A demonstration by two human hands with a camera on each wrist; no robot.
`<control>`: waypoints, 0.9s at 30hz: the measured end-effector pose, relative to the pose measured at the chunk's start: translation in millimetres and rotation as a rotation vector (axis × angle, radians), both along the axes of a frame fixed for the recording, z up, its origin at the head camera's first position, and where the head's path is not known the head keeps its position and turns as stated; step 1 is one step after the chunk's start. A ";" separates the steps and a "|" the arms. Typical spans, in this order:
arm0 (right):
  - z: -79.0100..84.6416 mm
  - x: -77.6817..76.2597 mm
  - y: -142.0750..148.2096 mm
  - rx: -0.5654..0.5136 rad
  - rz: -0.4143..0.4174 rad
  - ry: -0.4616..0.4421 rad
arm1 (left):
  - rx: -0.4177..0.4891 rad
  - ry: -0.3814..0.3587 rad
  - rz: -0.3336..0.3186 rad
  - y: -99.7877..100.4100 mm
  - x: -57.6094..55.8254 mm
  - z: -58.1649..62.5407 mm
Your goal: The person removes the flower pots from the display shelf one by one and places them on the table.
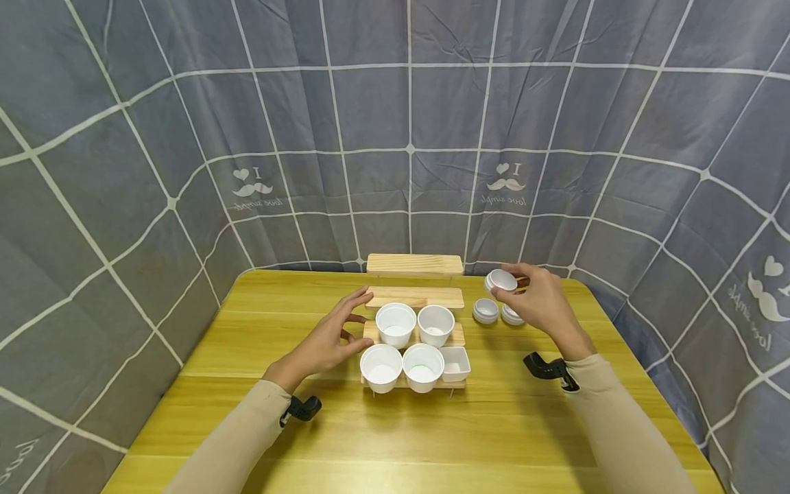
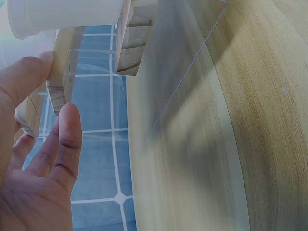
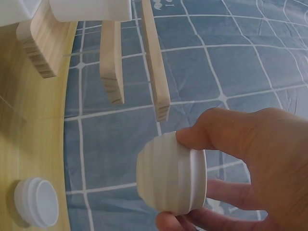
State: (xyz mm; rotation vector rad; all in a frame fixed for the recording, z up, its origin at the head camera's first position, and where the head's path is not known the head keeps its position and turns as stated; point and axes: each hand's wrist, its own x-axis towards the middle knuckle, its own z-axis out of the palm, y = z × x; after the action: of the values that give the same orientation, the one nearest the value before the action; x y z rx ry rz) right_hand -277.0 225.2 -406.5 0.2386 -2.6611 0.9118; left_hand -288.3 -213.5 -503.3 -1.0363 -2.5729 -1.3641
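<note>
My right hand (image 1: 535,300) holds a small white bowl (image 3: 166,173) with a stepped rim, thumb on one side and fingers on the other, raised above the table's right part. Two similar bowls stand below it, one nearer the rack (image 1: 485,312) and one partly covered by the hand (image 1: 512,315). My left hand (image 1: 327,339) is at the left end of a tiered wooden rack (image 1: 415,297); its thumb and fingertips touch the shelf ends. Round white cups stand in pairs on the two lower shelves, with a square white cup (image 1: 455,363) at the front right.
The rack's top shelf (image 1: 415,264) is bare wood, near the grey checked curtain (image 1: 407,185) that surrounds the back and sides. Clear thin supports show under the shelves. All of it stands on a yellow wood-grain table (image 1: 395,439).
</note>
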 end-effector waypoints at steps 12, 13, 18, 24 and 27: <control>-6.7 -2.0 9.0 -0.004 -0.001 -0.006 | 0.002 -0.007 0.004 0.4 0.3 0.8; -7.0 -2.1 9.6 -0.004 -0.002 -0.007 | 0.001 -0.007 0.004 0.4 0.3 0.8; -7.9 -1.9 12.2 -0.001 -0.008 -0.010 | 0.002 -0.006 0.004 0.2 0.8 0.8; -8.9 -1.5 15.1 -0.005 -0.014 -0.013 | 0.000 -0.005 0.006 0.2 1.6 1.2; -9.9 -1.7 17.4 -0.004 -0.016 -0.012 | -0.003 -0.004 0.007 0.3 1.7 1.4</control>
State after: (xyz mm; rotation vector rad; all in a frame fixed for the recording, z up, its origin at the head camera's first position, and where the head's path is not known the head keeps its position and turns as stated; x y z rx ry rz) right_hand -278.6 242.6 -416.4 0.2108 -2.6682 0.9169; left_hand -286.6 -213.2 -501.9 -1.0252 -2.5798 -1.3631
